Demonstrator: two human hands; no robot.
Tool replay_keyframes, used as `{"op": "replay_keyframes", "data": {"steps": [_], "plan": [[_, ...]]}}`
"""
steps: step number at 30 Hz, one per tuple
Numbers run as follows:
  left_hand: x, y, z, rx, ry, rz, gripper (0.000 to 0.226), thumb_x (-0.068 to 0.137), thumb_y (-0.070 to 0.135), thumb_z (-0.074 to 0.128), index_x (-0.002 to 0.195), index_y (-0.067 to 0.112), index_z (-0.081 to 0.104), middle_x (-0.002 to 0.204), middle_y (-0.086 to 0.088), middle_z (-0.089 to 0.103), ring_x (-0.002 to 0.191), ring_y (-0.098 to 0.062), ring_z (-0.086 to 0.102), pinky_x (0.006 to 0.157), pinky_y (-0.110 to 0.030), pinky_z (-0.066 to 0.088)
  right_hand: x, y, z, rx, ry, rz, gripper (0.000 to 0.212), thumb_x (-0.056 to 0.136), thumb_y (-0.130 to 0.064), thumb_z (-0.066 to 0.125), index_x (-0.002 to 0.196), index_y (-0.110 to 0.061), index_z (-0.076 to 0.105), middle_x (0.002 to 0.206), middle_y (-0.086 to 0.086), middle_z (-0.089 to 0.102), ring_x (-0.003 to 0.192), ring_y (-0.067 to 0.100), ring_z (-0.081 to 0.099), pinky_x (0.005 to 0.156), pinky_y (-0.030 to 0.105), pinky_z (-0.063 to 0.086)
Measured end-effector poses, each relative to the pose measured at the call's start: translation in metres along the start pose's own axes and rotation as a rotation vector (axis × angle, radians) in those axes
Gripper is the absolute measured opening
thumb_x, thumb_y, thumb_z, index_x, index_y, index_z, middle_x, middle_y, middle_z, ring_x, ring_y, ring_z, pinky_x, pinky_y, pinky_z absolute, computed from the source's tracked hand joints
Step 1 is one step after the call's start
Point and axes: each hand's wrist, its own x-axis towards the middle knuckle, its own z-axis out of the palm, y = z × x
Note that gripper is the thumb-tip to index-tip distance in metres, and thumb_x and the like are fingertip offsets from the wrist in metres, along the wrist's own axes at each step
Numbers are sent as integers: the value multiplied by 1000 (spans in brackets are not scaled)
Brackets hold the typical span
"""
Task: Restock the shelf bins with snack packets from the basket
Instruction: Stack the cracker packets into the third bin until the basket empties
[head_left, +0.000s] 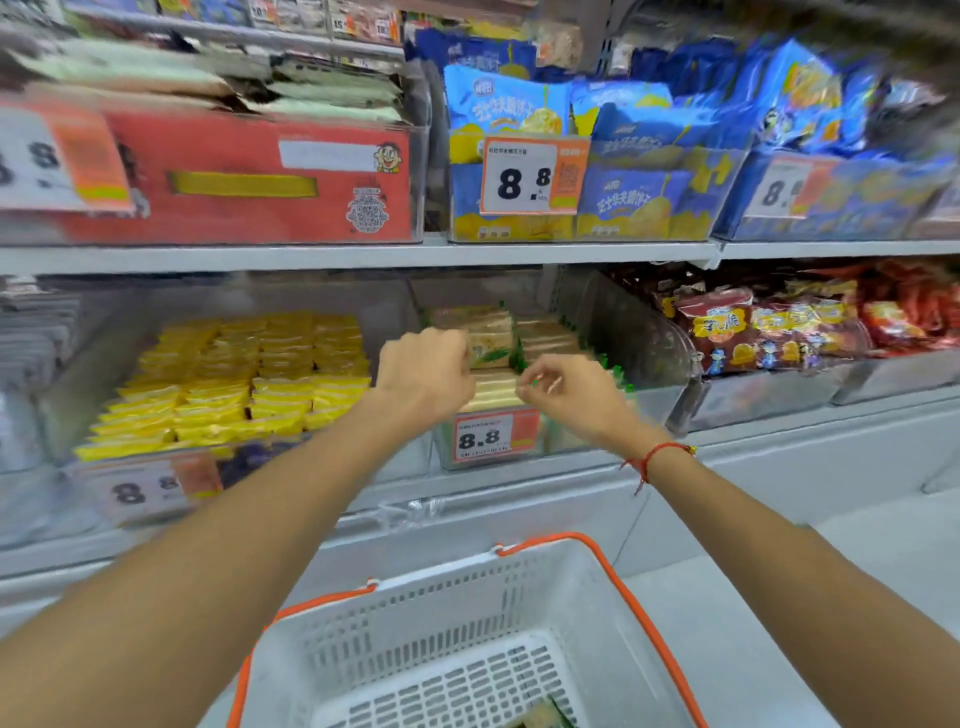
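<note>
Two hands (423, 371) (569, 392), one basket (467, 623)

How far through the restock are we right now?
Nearly done: the basket looks almost empty, with one packet at its bottom edge. The middle bin already holds rows of beige packets. Left hand and right hand are over them, arranging.

Both arms outstretched; left hand (423, 371) knuckles up, fingers curled; right hand (569, 387) loosely curled

Above my reach, a red carton (244, 176) sits left of blue bags (644, 171) behind a price tag (532, 175).
</note>
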Motion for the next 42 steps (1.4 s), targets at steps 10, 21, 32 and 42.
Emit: {"op": "replay_keyframes", "data": {"steps": [10,21,32,42], "plan": [[-123,13,86,-252,-326,-125,21,87,28,53,102,30,69,113,1,69,109,-26,60,87,-31,47,-145,35,61,115,-446,231,10,88,-9,62,91,-16,68,70,-8,63,53,-4,58,65,21,54],[-209,-20,256,-404,-830,-201,21,95,19,49,106,20,68,103,-7,63,74,-23,52,73,-38,50,-240,120,189,13,-828,456,17,94,-13,51,102,-17,66,127,12,58,95,24,61,79,32,49],[-300,-34,375,-402,-1285,-206,66,94,10,54,151,11,20,155,-9,27,134,-24,40,103,-33,41,-267,158,289,-407,-1267,98,63,84,-57,58,140,-32,42,152,10,26,140,32,19,112,53,24],[-307,-53,393,-317,-1239,-73,68,82,50,68,139,22,44,138,-6,37,127,-25,35,103,-36,35,-275,136,305,-213,-1192,166,53,84,-46,65,125,-16,51,130,6,52,118,25,48,102,39,38]]}}
